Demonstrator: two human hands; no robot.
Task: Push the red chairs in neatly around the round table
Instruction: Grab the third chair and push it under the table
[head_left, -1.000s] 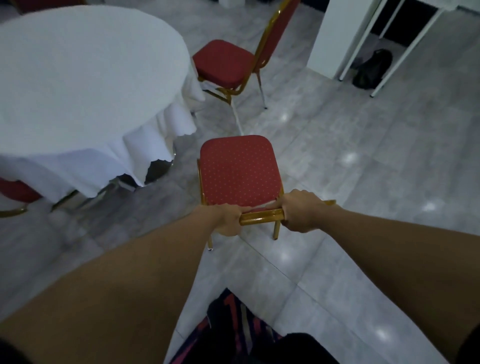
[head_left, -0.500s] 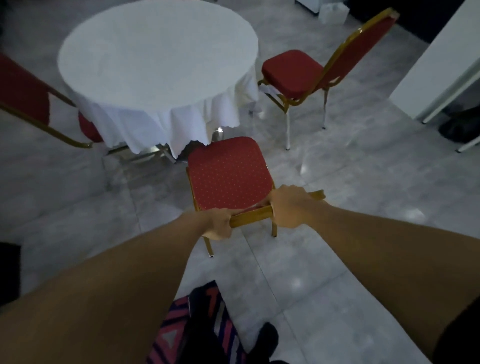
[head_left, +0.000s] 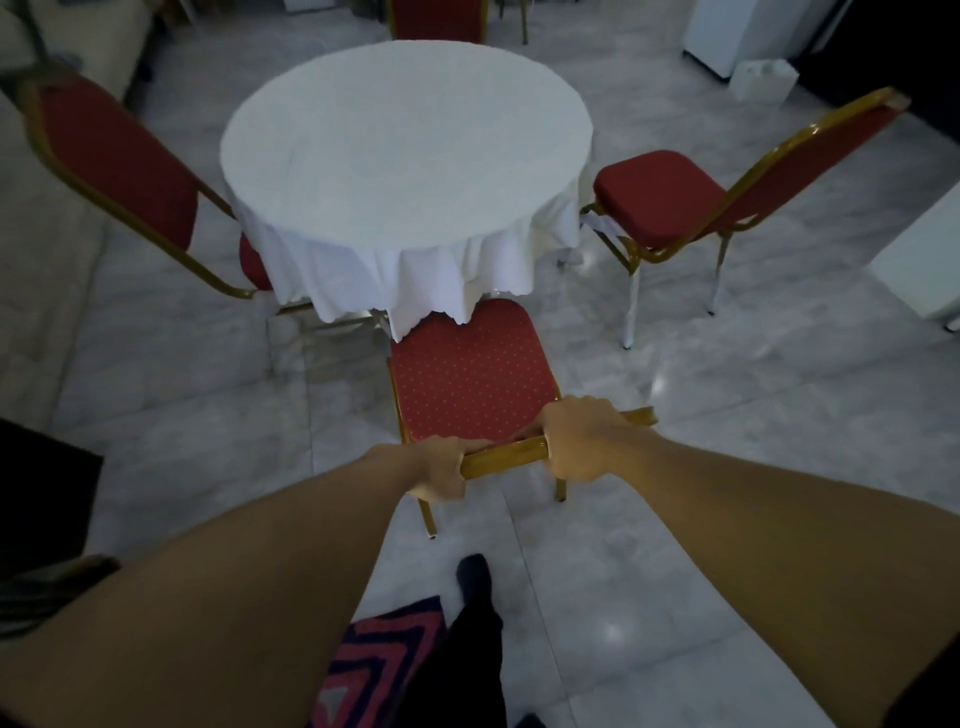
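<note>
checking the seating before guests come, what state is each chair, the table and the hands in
near chair: front edge of seat just under the tablecloth hem, most of the seat out
right chair: pulled out, angled
left chair: seat partly under the cloth
far chair: backrest behind table
round table: covered, bare top
left hand: gripping near chair's backrest
right hand: gripping it too
</note>
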